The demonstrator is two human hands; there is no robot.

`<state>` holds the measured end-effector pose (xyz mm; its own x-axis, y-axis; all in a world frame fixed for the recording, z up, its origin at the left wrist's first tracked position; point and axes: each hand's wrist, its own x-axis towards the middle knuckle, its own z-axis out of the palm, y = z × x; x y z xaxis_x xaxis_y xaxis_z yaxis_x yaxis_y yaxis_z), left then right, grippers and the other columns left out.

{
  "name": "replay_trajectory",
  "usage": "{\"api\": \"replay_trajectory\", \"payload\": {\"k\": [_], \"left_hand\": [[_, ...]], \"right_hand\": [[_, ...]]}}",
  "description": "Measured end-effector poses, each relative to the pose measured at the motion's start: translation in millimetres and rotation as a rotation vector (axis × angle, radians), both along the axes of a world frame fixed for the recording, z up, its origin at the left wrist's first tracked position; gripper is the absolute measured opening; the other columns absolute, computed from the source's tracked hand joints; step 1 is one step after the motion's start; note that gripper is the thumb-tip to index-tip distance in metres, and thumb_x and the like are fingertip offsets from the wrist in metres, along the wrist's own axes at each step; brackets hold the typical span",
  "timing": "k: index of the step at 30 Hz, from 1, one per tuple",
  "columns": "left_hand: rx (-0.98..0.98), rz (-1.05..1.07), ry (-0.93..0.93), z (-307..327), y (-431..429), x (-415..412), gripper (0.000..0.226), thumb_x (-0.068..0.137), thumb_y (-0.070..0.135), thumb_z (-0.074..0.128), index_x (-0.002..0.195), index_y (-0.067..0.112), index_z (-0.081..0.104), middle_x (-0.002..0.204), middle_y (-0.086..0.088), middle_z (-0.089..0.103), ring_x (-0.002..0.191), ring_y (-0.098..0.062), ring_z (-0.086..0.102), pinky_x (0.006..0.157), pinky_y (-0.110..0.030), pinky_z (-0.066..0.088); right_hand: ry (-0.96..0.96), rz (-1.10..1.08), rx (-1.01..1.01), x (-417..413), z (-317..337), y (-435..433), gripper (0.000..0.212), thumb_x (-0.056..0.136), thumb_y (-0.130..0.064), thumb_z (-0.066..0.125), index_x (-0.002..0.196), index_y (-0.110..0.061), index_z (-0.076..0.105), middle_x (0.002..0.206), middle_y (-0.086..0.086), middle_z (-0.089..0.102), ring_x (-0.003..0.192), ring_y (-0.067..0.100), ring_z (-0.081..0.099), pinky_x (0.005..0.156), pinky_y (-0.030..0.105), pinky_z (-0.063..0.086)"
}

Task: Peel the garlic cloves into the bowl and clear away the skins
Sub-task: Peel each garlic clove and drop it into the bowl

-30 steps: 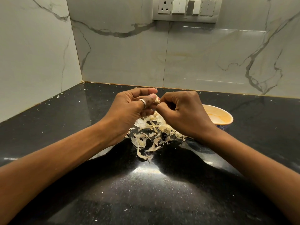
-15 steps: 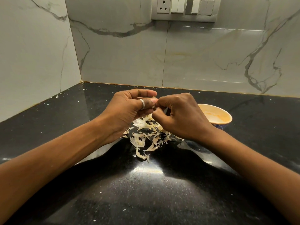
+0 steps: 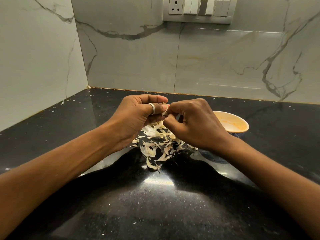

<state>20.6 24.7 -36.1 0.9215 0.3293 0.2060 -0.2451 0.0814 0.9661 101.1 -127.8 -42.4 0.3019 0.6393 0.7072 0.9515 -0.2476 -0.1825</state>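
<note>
The table [image 3: 155, 208] is black with white specks, the wall [image 3: 216, 59] pale grey with dark veins, the skins [image 3: 152, 149] cream, the bowl [image 3: 231, 123] orange inside, perhaps blue outside.

Left hand [image 3: 138, 116], right hand [image 3: 194, 126] raised side by side, touching; both curled in pinch.

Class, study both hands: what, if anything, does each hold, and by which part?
The left hand grips a garlic clove in its curled fingers; the right hand pinches the end that pokes out, likely its skin. The clove is mostly hidden.
</note>
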Motion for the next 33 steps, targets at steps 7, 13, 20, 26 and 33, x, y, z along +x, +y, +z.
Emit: {"api": "replay_trajectory", "payload": {"k": [7, 13, 20, 26, 33], "left_hand": [[-0.004, -0.001, -0.004, 1.1, 1.5, 0.9, 0.016, 0.089, -0.006, 0.064, 0.101, 0.003, 0.072, 0.098, -0.013, 0.076, 0.087, -0.020, 0.074, 0.070, -0.021, 0.058], [-0.030, -0.009, -0.007, 2.5, 0.7, 0.9, 0.017, 0.090, -0.007, 0.063, 0.103, 0.002, 0.069, 0.095, -0.012, 0.078, 0.089, -0.020, 0.076, 0.068, -0.020, 0.058], [-0.032, -0.017, -0.012, 4.0, -1.6, -1.0, 0.017, 0.091, -0.008, 0.060, 0.101, 0.003, 0.068, 0.093, -0.012, 0.078, 0.088, -0.019, 0.076, 0.068, -0.020, 0.059], [-0.013, -0.006, -0.015, 2.0, -2.0, 0.3, 0.017, 0.091, -0.008, 0.061, 0.101, 0.004, 0.069, 0.095, -0.012, 0.078, 0.091, -0.019, 0.075, 0.075, -0.023, 0.060], [0.027, -0.007, -0.007, 1.1, -0.3, 1.5, 0.018, 0.090, -0.006, 0.062, 0.101, 0.005, 0.070, 0.093, -0.009, 0.078, 0.090, -0.018, 0.075, 0.076, -0.023, 0.060]], "right_hand": [[0.028, -0.004, 0.019, 2.7, 0.9, -0.2, 0.024, 0.091, -0.026, 0.060, 0.077, -0.014, 0.076, 0.059, 0.000, 0.064, 0.051, 0.014, 0.056, 0.052, 0.035, 0.045], [0.015, -0.054, 0.058, 5.3, 0.2, 0.1, 0.031, 0.092, -0.031, 0.058, 0.072, -0.013, 0.072, 0.057, 0.001, 0.061, 0.050, 0.017, 0.054, 0.049, 0.037, 0.046], [0.000, -0.105, 0.066, 7.5, 0.7, 0.2, 0.036, 0.091, -0.036, 0.054, 0.068, -0.014, 0.069, 0.056, 0.002, 0.061, 0.050, 0.018, 0.054, 0.048, 0.037, 0.046], [-0.012, -0.143, 0.070, 6.9, 1.2, -0.5, 0.039, 0.091, -0.041, 0.051, 0.068, -0.015, 0.069, 0.059, 0.000, 0.062, 0.053, 0.017, 0.057, 0.051, 0.037, 0.049], [-0.042, -0.164, 0.069, 7.7, 0.5, -0.5, 0.033, 0.091, -0.035, 0.055, 0.069, -0.016, 0.068, 0.060, -0.002, 0.061, 0.053, 0.014, 0.056, 0.051, 0.035, 0.050]]}}
